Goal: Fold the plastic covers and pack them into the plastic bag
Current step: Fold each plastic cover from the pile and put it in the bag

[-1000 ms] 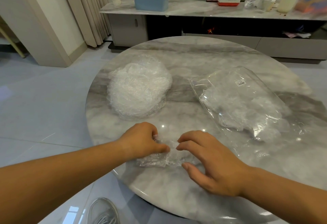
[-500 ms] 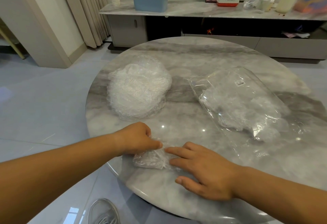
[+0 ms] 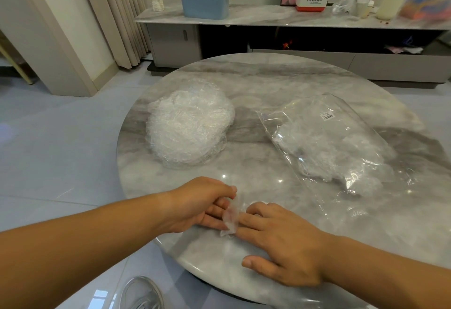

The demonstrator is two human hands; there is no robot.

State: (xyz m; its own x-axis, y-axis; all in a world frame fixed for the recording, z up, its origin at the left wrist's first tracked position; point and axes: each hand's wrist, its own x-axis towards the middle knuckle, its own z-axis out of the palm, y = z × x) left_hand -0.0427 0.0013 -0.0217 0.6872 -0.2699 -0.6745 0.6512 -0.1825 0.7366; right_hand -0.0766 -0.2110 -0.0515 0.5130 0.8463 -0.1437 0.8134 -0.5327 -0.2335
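Plastic cover (image 3: 230, 216), lower centre: left hand (image 3: 200, 203) pinches its edge up, right hand (image 3: 285, 242) flat, pinning it to surface (image 3: 268, 84) for a crease.

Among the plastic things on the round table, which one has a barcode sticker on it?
The clear plastic bag at the right; the sticker is near its far end. The white pile of covers and the small folded cover have none.
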